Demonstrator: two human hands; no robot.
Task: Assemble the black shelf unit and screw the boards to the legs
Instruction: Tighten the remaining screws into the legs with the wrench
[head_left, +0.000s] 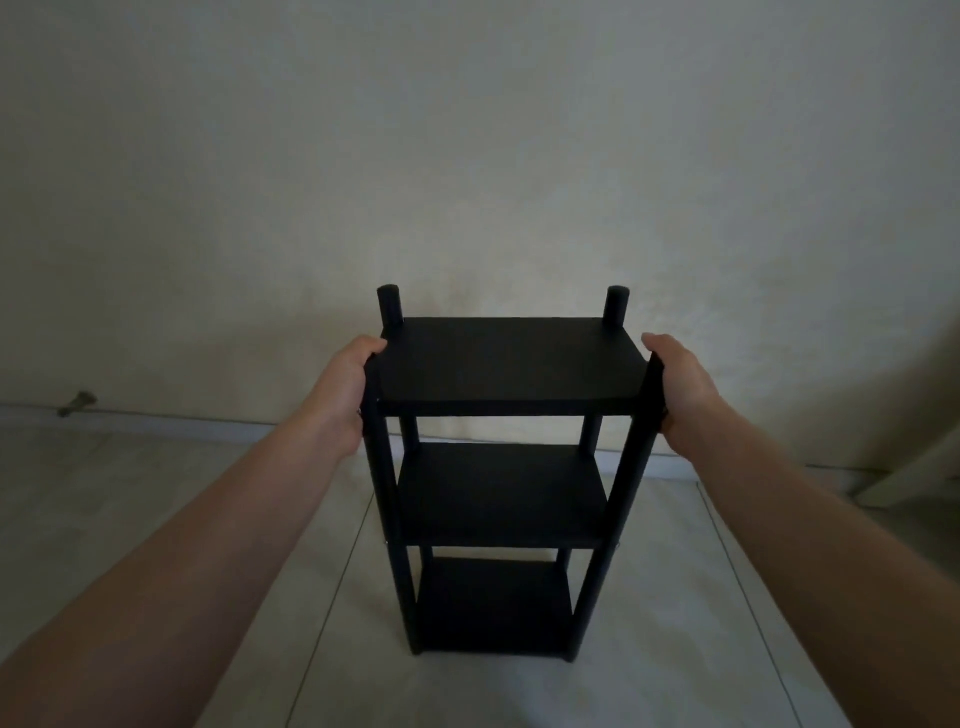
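- Black shelf unit (506, 467): upright on the pale tiled floor (701, 623), in front of the plain wall (467, 156), held between both hands at its top.
- Three boards in place between four round legs: top board (511, 364) level with the grip, middle board (501, 499) below the grip, bottom board (493, 608) lowest, close to the floor.
- Left hand (345, 387): wrapped around the top of the near left leg (379, 493), thumb up by the top board's left edge, fingers curled behind the leg and mostly hidden.
- Right hand (680, 387): wrapped around the top of the near right leg (618, 499) in the same way, thumb along the top board's right corner, fingers out of sight behind the leg.
- Both forearms stretched forward from the bottom corners of the view, meeting the unit at the same height.
- Beyond the grip, two far legs sticking up above the top board: far left leg (390, 305) and far right leg (616, 305).
- Small pale specks at the near legs beside the top and middle boards; too small to tell what.
- Baseboard (182, 415) along the foot of the wall, left of the left-hand grip, with a small object (78, 402) lying at it, too blurred to name.
- Pale slanted edge (914, 467) at the far right, beyond the right-hand grip.
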